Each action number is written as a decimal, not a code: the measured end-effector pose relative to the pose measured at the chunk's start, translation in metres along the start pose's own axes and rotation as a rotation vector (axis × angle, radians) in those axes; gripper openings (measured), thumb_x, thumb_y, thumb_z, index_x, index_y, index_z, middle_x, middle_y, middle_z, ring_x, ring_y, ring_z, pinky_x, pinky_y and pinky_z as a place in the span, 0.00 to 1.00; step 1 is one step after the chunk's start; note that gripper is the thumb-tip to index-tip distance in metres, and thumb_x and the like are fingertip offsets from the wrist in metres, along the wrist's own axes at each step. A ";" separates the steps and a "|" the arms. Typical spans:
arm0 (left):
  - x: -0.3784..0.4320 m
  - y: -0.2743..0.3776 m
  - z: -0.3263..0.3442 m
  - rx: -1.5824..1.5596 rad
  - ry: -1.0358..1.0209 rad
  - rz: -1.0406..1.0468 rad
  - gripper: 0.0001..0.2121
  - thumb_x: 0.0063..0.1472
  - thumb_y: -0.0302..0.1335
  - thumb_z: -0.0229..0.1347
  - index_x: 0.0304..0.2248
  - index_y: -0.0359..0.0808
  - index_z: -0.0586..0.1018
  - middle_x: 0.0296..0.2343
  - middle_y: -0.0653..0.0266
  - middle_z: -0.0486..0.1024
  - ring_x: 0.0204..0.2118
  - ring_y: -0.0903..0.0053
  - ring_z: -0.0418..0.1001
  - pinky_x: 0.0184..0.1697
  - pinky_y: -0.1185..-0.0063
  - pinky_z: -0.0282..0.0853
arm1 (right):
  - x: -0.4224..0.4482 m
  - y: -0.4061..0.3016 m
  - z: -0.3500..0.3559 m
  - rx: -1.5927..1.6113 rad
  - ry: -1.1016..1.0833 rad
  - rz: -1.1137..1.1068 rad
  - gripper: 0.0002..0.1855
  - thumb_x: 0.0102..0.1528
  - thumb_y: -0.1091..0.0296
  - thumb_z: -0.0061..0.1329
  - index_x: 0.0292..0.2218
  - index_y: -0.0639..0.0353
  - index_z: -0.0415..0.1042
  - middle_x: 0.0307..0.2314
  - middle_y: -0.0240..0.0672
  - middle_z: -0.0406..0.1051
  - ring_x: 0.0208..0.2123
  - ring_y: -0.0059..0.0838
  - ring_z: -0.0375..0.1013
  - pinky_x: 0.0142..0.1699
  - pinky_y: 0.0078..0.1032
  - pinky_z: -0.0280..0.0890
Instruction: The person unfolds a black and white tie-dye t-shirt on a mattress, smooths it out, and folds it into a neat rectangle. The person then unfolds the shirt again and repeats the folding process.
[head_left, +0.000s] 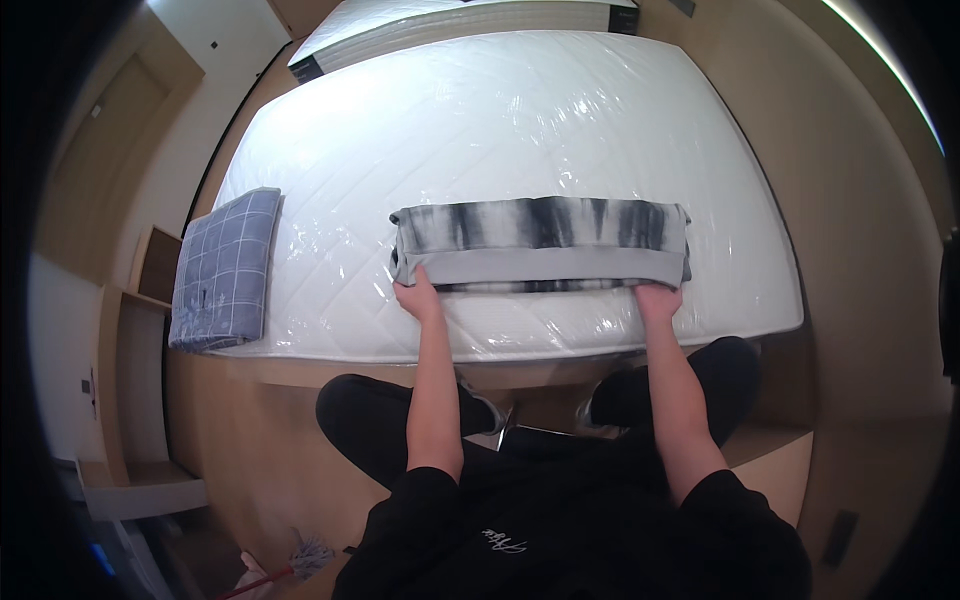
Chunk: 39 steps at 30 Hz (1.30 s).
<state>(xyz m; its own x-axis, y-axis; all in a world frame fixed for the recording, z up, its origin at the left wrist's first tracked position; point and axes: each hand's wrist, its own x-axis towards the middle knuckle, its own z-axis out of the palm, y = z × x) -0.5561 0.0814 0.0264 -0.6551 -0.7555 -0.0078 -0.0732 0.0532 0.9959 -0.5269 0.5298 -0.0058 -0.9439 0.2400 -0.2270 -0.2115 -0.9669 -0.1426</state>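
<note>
A folded cloth (544, 244), black-and-white tie-dye with a plain grey band, lies lengthwise across the near part of a plastic-wrapped white mattress (487, 135). My left hand (420, 295) grips its near left corner, thumb on top of the grey band and fingers beneath. At the near right corner, my right hand (658, 301) is partly under the cloth's edge, so its fingers are hidden. A folded blue-grey checked cloth (229, 266) rests on the mattress's left side, apart from my hands.
Another mattress (480, 28) stands beyond this one. Wooden shelving (112, 382) is on the left, and a wood-toned wall (862, 225) runs along the right. A mop head (310, 556) with a red handle lies at the lower left.
</note>
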 end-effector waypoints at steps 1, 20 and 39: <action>-0.003 0.007 -0.002 0.177 0.021 0.022 0.31 0.51 0.29 0.59 0.51 0.24 0.59 0.47 0.50 0.66 0.45 0.58 0.69 0.47 0.73 0.65 | 0.002 -0.002 -0.004 0.009 0.004 -0.010 0.29 0.57 0.47 0.29 0.54 0.53 0.60 0.54 0.36 0.57 0.57 0.40 0.54 0.62 0.43 0.42; -0.079 0.193 0.160 0.634 -0.291 1.171 0.35 0.58 0.38 0.46 0.60 0.34 0.47 0.60 0.47 0.38 0.63 0.53 0.34 0.61 0.54 0.29 | -0.005 0.009 -0.001 0.070 0.089 -0.020 0.27 0.57 0.50 0.27 0.51 0.53 0.64 0.53 0.34 0.61 0.56 0.39 0.55 0.61 0.43 0.44; -0.100 0.032 0.154 1.095 -0.555 1.043 0.27 0.61 0.41 0.43 0.58 0.41 0.58 0.57 0.52 0.52 0.60 0.59 0.49 0.59 0.53 0.40 | 0.056 0.014 0.004 -0.093 0.149 0.045 0.26 0.58 0.49 0.31 0.50 0.53 0.64 0.50 0.36 0.63 0.53 0.41 0.59 0.59 0.46 0.48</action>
<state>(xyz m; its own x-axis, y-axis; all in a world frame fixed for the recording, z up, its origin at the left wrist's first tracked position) -0.6088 0.2591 0.0448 -0.9212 0.2117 0.3263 0.2406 0.9693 0.0503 -0.5835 0.5291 -0.0163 -0.9024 0.2139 -0.3741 -0.1393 -0.9663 -0.2164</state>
